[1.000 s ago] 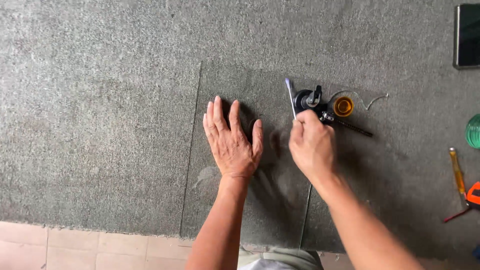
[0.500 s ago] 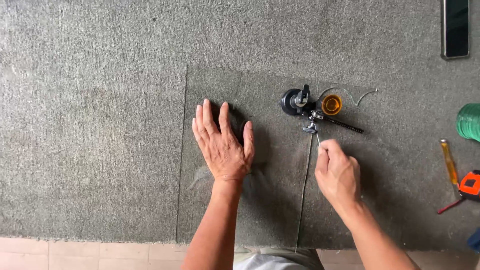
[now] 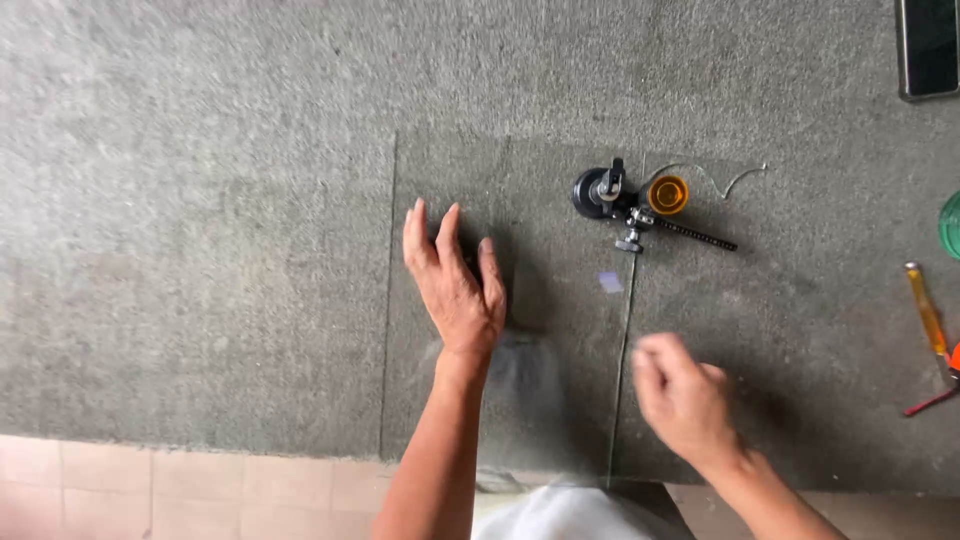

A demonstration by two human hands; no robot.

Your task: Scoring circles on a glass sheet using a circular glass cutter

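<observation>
A clear glass sheet (image 3: 450, 170) lies flat on grey carpet (image 3: 200, 200). My left hand (image 3: 455, 285) presses palm down on it, fingers stretched out. My right hand (image 3: 685, 395) hovers blurred near the sheet's near edge, fingers curled in with nothing visible inside. A thin straight line (image 3: 625, 380) runs across the glass between the two hands. At the far side of the glass sits a black suction-cup cutter (image 3: 610, 195) with a threaded bar (image 3: 700, 235) and a small orange cup (image 3: 668, 194). Neither hand touches it.
A dark phone (image 3: 930, 45) lies at the top right. A yellow-handled tool (image 3: 925, 310), a red and orange tool (image 3: 945, 385) and a green round object (image 3: 950, 225) sit at the right edge. A bent wire (image 3: 730, 180) lies by the cutter. Pale floor tiles (image 3: 150, 490) border the carpet.
My right hand has left the cutter and pulled back along the line toward me. The left hand has stayed flat on the glass. The cutter has stayed in place.
</observation>
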